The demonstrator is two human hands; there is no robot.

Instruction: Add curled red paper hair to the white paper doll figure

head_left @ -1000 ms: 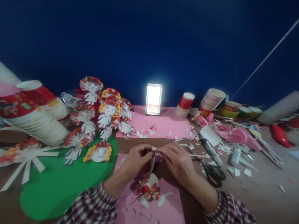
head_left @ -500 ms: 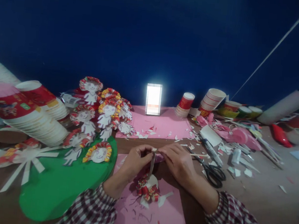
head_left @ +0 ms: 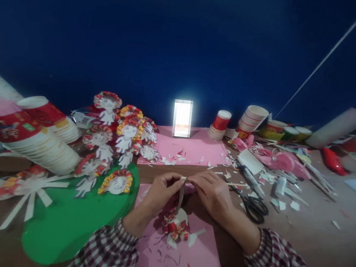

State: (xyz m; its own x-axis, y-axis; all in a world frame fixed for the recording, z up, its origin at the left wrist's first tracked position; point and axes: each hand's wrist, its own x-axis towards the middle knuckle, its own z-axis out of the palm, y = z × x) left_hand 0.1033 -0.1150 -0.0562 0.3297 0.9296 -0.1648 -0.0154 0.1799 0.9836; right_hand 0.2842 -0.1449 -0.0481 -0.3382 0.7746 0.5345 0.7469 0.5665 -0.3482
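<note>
My left hand point(head_left: 163, 191) pinches the upper end of a white paper strip point(head_left: 181, 197) against the tip of a thin wooden stick point(head_left: 237, 184). My right hand point(head_left: 211, 193) is closed around that stick, and its far end pokes out to the right. The strip runs down to a cut paper cup point(head_left: 176, 225), whose other strips are curled into red and gold rolls around a pale round base. This piece hangs just above a pink sheet point(head_left: 197, 257). The fingertips of both hands nearly meet, partly hiding the stick's tip.
Finished curly-haired paper figures point(head_left: 118, 182) stand and lie at left, by a green sheet point(head_left: 62, 227). Stacked paper cups point(head_left: 47, 150) lean at far left. Black-handled scissors point(head_left: 257, 210), a marker point(head_left: 253, 182) and paper scraps lie at right. A bright pixelated screen point(head_left: 182, 119) stands at the back.
Almost nothing differs. The left fingertips have shifted very slightly at the strip's end, and both hands keep their hold on strip and stick.
</note>
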